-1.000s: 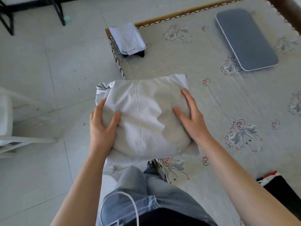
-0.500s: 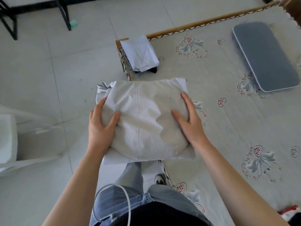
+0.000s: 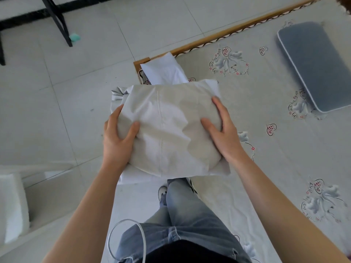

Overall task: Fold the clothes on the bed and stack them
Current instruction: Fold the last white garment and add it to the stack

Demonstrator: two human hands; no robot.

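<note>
A folded pale grey garment (image 3: 167, 130) hangs in the air over the bed's near corner, held from both sides. My left hand (image 3: 117, 139) grips its left edge, thumb on top and fingers underneath. My right hand (image 3: 222, 133) grips its right edge the same way. Beyond it, at the corner of the bed (image 3: 266, 149), lies a stack of folded clothes with a white piece (image 3: 163, 71) on top. The carried garment overlaps the near edge of that stack in view.
A grey rectangular cushion (image 3: 315, 65) lies on the bed at the upper right. The tiled floor (image 3: 57, 111) is to the left, with black furniture legs (image 3: 57, 18) at the top and a white object (image 3: 11, 205) at the left edge.
The folded garment, held in both hands, has moved toward the stack at the bed's corner and now covers the stack's near edge. The grip is unchanged.
</note>
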